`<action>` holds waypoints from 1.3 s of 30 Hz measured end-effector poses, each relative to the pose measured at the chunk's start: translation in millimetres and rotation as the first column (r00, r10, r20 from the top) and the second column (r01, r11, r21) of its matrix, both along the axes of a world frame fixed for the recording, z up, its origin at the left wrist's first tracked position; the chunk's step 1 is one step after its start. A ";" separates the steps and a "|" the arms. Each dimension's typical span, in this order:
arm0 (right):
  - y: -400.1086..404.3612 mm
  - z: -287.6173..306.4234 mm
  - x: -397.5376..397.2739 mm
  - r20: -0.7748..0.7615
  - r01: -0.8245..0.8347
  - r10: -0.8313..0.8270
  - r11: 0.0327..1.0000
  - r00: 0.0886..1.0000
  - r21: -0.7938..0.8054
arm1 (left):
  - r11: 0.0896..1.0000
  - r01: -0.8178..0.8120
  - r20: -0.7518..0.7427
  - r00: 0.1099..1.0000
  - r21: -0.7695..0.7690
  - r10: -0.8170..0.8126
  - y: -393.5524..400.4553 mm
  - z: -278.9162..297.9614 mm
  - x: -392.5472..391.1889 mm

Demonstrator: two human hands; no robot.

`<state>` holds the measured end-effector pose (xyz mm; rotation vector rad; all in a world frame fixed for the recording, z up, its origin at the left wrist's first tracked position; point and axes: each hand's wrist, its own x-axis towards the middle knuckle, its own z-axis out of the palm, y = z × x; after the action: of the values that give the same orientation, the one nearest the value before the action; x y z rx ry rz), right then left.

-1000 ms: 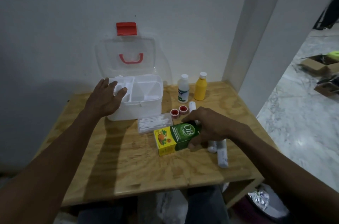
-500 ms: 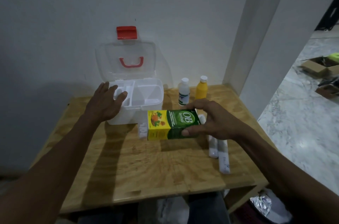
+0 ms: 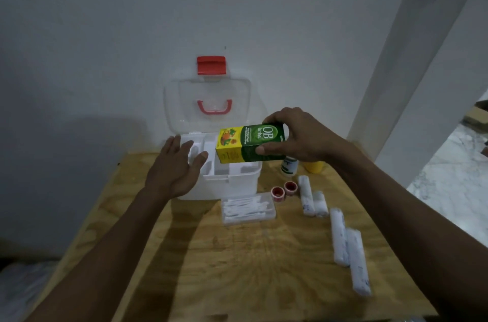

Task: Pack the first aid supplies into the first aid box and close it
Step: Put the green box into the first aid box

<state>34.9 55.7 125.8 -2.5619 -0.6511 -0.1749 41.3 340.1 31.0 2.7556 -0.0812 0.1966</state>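
The white first aid box [image 3: 232, 184] stands open at the back of the wooden table [image 3: 237, 269], its clear lid [image 3: 211, 100] with red handle and red latch leaning on the wall. My right hand [image 3: 295, 134] grips a green and yellow medicine carton [image 3: 248, 143] lengthwise, held in the air over the box's right compartments. My left hand [image 3: 177, 166] rests with spread fingers on the box's left front corner. On the table lie a clear case of cotton swabs [image 3: 248, 209], two red tape rolls [image 3: 284, 189] and several white bandage rolls [image 3: 340, 240].
A white bottle [image 3: 289, 166] and a yellow bottle [image 3: 313, 166] stand behind the tape rolls, mostly hidden by my right hand. A white wall is behind the table and a white pillar [image 3: 412, 84] rises at its right. Marble floor [image 3: 454, 176] lies beyond.
My right hand lifted the carton off the table and carried it back and up over the open box. My left hand stayed on the box's left corner.
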 end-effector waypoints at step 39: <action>83.0 -49.2 56.1 -0.187 -0.103 0.023 0.895 0.982 -0.433 | 0.999 -0.007 -0.017 1.000 0.034 0.008 1.2 -2.5 -2.2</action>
<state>91.0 138.7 76.6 -2.9360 -0.7758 0.2537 39.1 341.3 28.5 2.7914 -0.0700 0.1748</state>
